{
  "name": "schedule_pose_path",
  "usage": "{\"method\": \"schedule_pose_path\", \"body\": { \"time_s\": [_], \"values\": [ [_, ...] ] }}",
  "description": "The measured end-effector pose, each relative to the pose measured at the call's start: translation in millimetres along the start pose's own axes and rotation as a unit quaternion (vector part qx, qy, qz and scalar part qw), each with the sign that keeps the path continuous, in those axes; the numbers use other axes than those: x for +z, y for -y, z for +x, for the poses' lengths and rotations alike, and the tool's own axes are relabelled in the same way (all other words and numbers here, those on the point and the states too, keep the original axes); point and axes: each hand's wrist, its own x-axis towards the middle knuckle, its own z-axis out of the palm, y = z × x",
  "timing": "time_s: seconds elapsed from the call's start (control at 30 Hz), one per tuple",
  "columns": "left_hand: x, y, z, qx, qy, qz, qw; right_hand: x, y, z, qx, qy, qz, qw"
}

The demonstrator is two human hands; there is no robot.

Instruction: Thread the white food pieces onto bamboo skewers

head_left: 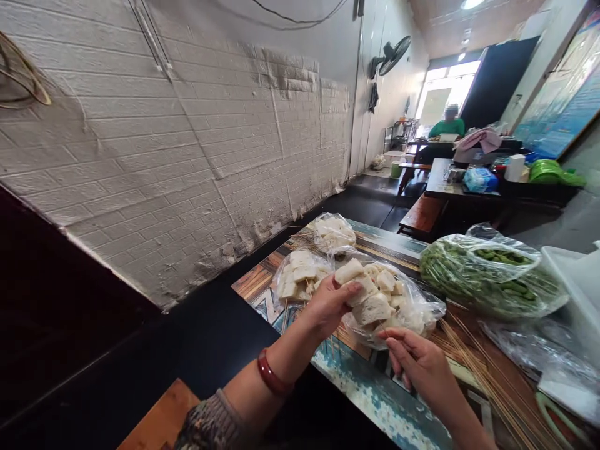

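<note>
My left hand [328, 306] is closed round a row of pale, spongy tofu-like blocks [372, 308], which it holds up above an open plastic bag [429, 306] of similar loose pieces [387, 281]. Just below the lowest block, my right hand [417, 356] pinches the thin end of a bamboo skewer. The skewer runs up into the blocks, and most of it is hidden. Left of my hands, a heap of skewered white blocks [300, 275] lies on clear plastic with the sticks pointing toward me. Behind it is another bag of white pieces [334, 231].
Loose bamboo skewers [487, 369] lie on the patterned table [370, 400] at right. A bulging bag of green vegetables [469, 269] sits beyond them, beside a white plastic tub [572, 281]. Green-handled scissors [557, 412] rest near the right edge. A person [447, 127] sits far back.
</note>
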Motion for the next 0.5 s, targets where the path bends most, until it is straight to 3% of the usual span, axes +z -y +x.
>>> {"method": "schedule_pose_path", "body": {
  "time_s": [0.13, 0.5],
  "values": [
    [-7.6, -2.8, -0.7, -0.003, 0.0, -0.005, 1.0, 4.3, 2.5, -1.7, -0.028, -0.036, -0.025, 0.999],
    [-8.2, 2.7, 1.7, -0.025, 0.035, 0.009, 0.999, 8.8, 3.0, 0.4, -0.015, -0.01, 0.04, 0.999]
  ]
}}
